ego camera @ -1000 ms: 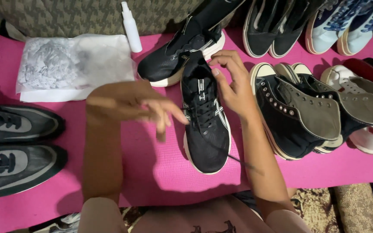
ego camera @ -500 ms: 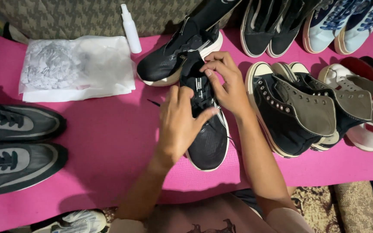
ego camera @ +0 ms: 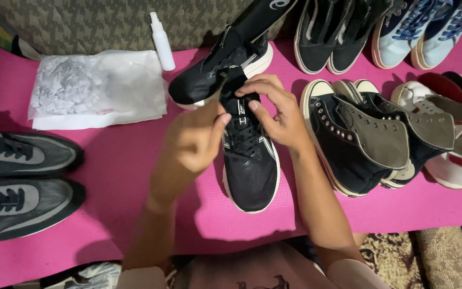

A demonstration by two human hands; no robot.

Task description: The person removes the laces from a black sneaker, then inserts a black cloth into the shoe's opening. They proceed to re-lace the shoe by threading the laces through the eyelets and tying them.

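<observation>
A black running shoe point(ego camera: 251, 166) with a white sole lies toe toward me on the pink mat point(ego camera: 124, 176). My left hand point(ego camera: 194, 138) rests against its left side near the laces, thumb pressed to the tongue. My right hand point(ego camera: 274, 109) pinches the top of the tongue and laces from the right. Its matching black shoe point(ego camera: 217, 69) lies on its side just behind, touching the first one's heel end.
A clear plastic bag of white stuffing point(ego camera: 96, 88) and a small white spray bottle point(ego camera: 162, 42) sit at the back left. Two grey sneakers point(ego camera: 22, 176) lie at the left edge. High-top sneakers point(ego camera: 364, 134) and several other shoes crowd the right and back.
My left hand came in from the left of the mat onto the black shoe's laces. The shoe has been pulled slightly closer. My right hand stays on the tongue.
</observation>
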